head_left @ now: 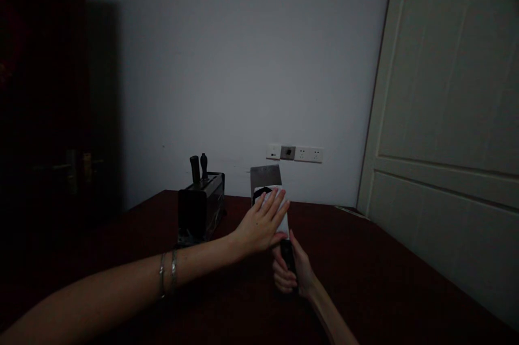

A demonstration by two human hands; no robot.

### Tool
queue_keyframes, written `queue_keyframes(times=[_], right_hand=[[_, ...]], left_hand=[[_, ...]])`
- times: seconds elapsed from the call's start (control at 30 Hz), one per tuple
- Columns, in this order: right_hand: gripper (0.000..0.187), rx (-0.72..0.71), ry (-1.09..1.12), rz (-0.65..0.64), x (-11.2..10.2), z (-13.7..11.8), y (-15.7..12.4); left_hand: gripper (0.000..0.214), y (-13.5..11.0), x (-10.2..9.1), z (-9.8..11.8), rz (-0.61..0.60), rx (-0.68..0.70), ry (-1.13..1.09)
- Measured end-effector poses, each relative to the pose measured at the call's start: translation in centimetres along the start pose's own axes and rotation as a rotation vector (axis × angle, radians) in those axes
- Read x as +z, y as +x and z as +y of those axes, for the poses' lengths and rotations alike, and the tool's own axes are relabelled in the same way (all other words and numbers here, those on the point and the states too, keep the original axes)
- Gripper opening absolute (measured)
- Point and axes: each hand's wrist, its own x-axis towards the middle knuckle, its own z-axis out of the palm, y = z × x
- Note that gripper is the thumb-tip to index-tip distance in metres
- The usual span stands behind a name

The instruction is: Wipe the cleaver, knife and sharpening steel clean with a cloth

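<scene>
A kitchen cleaver (265, 174) is held up over the table, its broad grey blade pointing away from me. My right hand (292, 268) is closed around its black handle (287, 254). Against the blade lies a white cloth (283, 224) with a black patch near its upper left. My left hand (263, 223) presses flat on this cloth, fingers stretched and spread. Most of the lower blade is hidden behind cloth and fingers. To the left, a dark knife block (201, 207) stands on the table with two black handles sticking up.
The dark red-brown table (344, 264) reaches back to a pale wall. Socket plates (300, 153) sit low on that wall. A light panelled cabinet (441, 172) borders the right side. On the left is a dark door with a handle (71, 169). The room is dim.
</scene>
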Motion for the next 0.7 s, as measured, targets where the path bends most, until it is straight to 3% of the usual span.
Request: queue_keyframes(times=[0.43, 0.7], right_hand=[[0.065, -0.005, 0.034, -0.011, -0.4, 0.4, 0.3], [0.063, 0.021, 0.029, 0.025, -0.6, 0.6, 0.5]], left_hand=[[0.068, 3.7, 1.3, -3.3, 0.043, -0.113, -0.017], [0.065, 4.0, 2.2, -4.4, 0.032, -0.138, -0.047]])
